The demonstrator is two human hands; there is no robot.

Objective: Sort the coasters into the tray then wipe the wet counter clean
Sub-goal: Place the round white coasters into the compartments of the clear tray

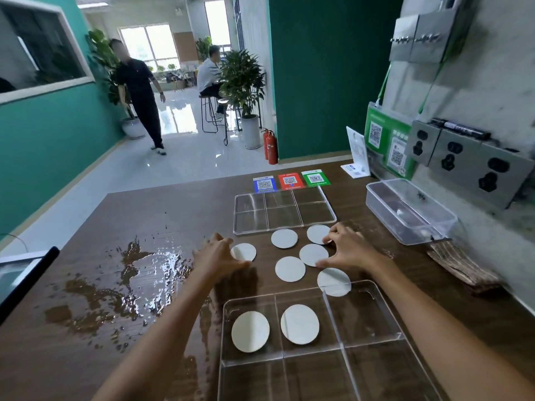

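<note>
lidded clear box (409,211) at tabletop's right edge, by the wall | three QR cards (291,180) blue, red, green along far edge | white card stand (357,151) at far right corner | folded brown cloth (460,263) at right edge | wall sockets (463,157) | fire extinguishers (270,146) on floor | potted plant (244,82)

Open counter (179,209) beyond puddle (124,282)
</note>
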